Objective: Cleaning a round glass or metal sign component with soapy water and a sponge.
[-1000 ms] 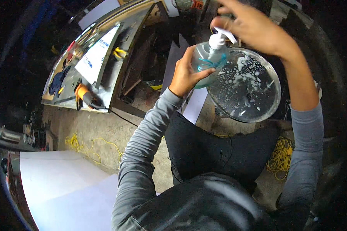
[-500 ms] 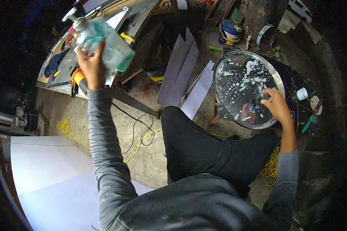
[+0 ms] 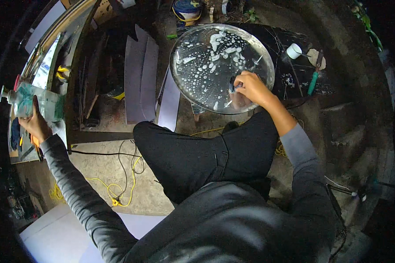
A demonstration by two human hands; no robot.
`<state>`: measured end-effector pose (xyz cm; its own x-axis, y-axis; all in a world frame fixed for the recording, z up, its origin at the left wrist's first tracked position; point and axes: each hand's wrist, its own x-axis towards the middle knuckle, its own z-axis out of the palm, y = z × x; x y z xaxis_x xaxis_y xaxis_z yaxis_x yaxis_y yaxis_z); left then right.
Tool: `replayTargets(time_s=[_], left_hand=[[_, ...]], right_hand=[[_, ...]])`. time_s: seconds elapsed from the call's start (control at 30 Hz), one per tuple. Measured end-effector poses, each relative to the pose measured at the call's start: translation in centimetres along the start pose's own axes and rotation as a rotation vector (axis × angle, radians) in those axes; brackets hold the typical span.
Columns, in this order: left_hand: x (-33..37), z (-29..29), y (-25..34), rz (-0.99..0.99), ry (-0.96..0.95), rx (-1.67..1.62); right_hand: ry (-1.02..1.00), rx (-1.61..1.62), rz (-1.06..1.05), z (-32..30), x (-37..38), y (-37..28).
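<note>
At the far left, my left hand [image 3: 36,122] is wrapped round a clear pump bottle [image 3: 48,106] with a teal tint and a pale pump head. The bottle is tilted on its side over the edge of a cluttered workbench. My right hand [image 3: 253,89] pinches a small dark piece [image 3: 231,84] over the lower right part of a round, shiny tray [image 3: 188,90]. What that piece is I cannot make out. White, foamy drops [image 3: 215,41] are spread over the tray, mostly on its left and upper parts. My right hand is mirrored in its surface.
Right of the tray are a white cup [image 3: 293,51] and a green-handled tool [image 3: 314,81] on a dark board. Beyond stands a blue bucket [image 3: 186,11]. Bent sheet panels [image 3: 140,79] lean left of my knees. A yellow cord [image 3: 125,201] lies on the floor beside the workbench [image 3: 70,48].
The view has swung to the right. The bottle has tipped further toward lying sideways near the bench. My right hand has closed its fingers on the dark piece that lay on the tray.
</note>
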<state>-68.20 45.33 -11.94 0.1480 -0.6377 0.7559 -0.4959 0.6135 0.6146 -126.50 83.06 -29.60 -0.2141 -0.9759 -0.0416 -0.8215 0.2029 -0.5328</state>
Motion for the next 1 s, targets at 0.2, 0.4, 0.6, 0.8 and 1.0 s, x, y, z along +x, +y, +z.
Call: replayTargets(time_s=[0.2,0.4,0.6,0.8,1.0], left_hand=[[0.6,-0.8,-1.0,0.122,-0.100,0.019],[1.5,-2.0,-4.5,-0.012,-0.134,-0.089],[-2.2,-1.6,2.5,0.081,0.232,0.779],[-14.3,3.4,11.6,0.448,0.411,0.155],[-25.6,12.3,13.0,-0.168,-0.276,-0.186]], right_hand=[[0.279,-0.152,0.024,-0.4,5.8,4.2],[0.428,-0.293,-0.061,1.5,11.1,2.3],[0.452,-0.239,-0.220,3.4,11.2,1.3],[0.239,-0.702,0.234,-3.1,13.6,6.5],[0.154,-0.699,0.328,-4.0,14.9,6.9]])
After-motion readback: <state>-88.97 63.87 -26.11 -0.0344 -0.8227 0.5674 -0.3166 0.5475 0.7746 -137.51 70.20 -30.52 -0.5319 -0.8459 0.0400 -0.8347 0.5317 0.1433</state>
